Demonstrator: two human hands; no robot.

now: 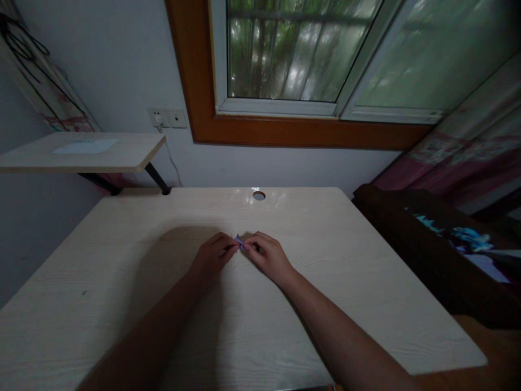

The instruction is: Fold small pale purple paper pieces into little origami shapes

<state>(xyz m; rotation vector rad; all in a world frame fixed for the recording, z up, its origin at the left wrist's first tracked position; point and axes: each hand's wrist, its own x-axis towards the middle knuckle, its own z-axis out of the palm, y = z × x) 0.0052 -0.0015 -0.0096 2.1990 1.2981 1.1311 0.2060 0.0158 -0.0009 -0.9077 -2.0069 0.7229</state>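
Note:
Between my two hands, over the middle of the pale wood-grain table (317,228), is a small purple piece (239,239) that looks like folded paper. My left hand (214,252) pinches it from the left with thumb and forefinger. From the right, my right hand (264,251) pinches the same piece, its other fingers curled. A pointed tip of the piece sticks up between the fingertips. The rest of it is covered by my fingers, so its full shape cannot be made out. Both hands are close to the tabletop.
A raised shelf (134,145) on black legs stands at the back left, with a white sheet (85,146) on it. A round cable hole (259,196) is near the table's back edge. Dark furniture (407,239) with blue items lies to the right. A window is behind.

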